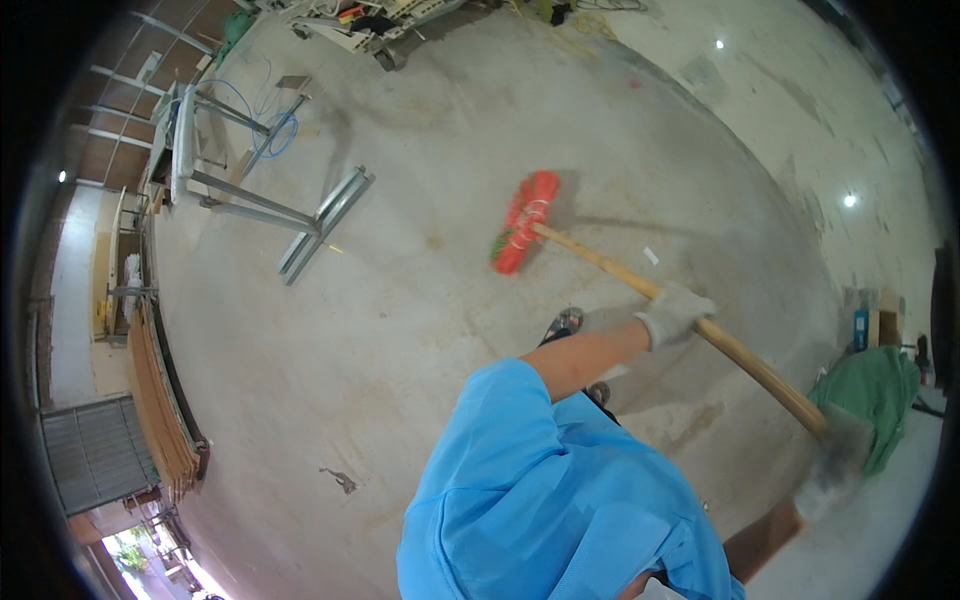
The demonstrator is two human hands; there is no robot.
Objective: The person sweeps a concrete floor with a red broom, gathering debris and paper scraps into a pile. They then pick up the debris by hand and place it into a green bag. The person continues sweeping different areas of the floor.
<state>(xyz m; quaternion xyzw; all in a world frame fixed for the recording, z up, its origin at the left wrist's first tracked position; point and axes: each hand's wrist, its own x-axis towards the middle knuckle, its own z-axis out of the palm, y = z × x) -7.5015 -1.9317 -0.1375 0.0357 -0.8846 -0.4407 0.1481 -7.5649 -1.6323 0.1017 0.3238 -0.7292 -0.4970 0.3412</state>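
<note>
Broom (640, 285): red bristle head (525, 222) down on the concrete floor (400, 300), wooden handle slanting back.
Left hand (675, 312): white glove, clenched around the handle mid-length.
Right hand (835, 460): gloved, blurred; apparently grasping the handle's top end.
Nearby: metal frame (260, 200) lying on the floor; green cloth (880, 395) beside the right hand.

Broom (640, 285): red-orange bristle head with some green, long wooden handle, tilted, head down on concrete floor (400, 330).

Wood broom handle (690, 310), matt concrete floor (420, 300)
</note>
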